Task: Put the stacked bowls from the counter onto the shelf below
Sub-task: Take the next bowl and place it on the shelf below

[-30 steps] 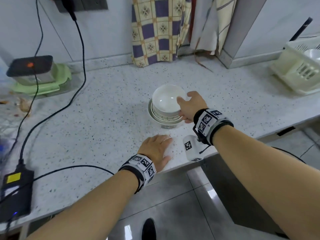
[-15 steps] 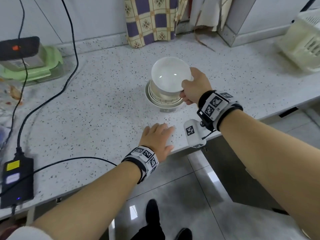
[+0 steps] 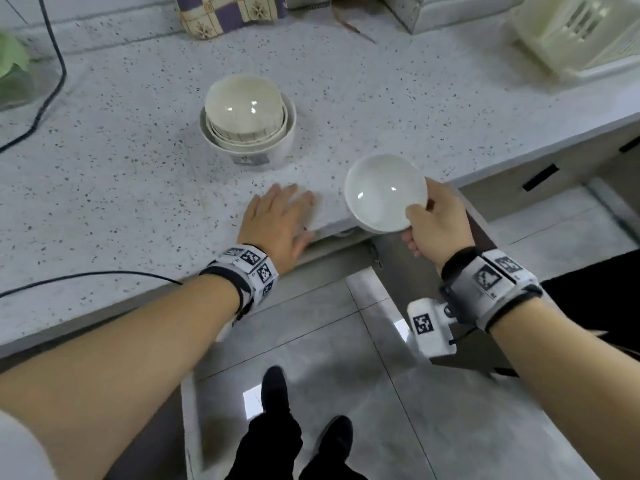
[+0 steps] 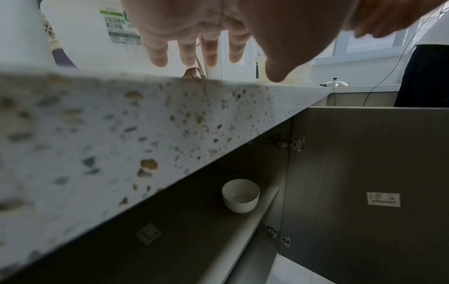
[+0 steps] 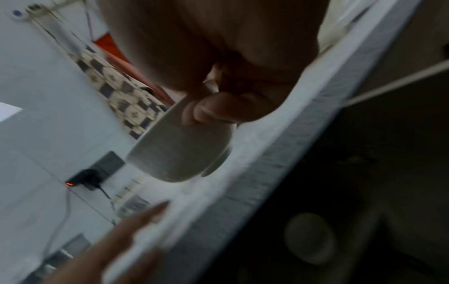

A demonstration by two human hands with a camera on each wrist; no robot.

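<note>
A stack of white bowls (image 3: pixel 247 123) stands on the speckled counter (image 3: pixel 121 188). My right hand (image 3: pixel 434 221) pinches the rim of one white bowl (image 3: pixel 384 192) and holds it over the counter's front edge; the right wrist view shows the same bowl (image 5: pixel 179 151) from below. My left hand (image 3: pixel 277 223) lies flat on the counter near its edge, its fingers (image 4: pixel 187 51) straight. Below the counter, another white bowl (image 4: pixel 240 195) sits on the dark shelf (image 4: pixel 194 236) inside the open cabinet.
A cream dish rack (image 3: pixel 575 32) stands at the back right. A black cable (image 3: pixel 52 81) runs along the left of the counter. The open cabinet door (image 4: pixel 364 192) stands to the right of the shelf. Grey floor tiles (image 3: pixel 346 358) lie below.
My right hand has lifted the top bowl off the stack and carried it toward me to the counter's front edge. The left hand has stayed flat on the counter.
</note>
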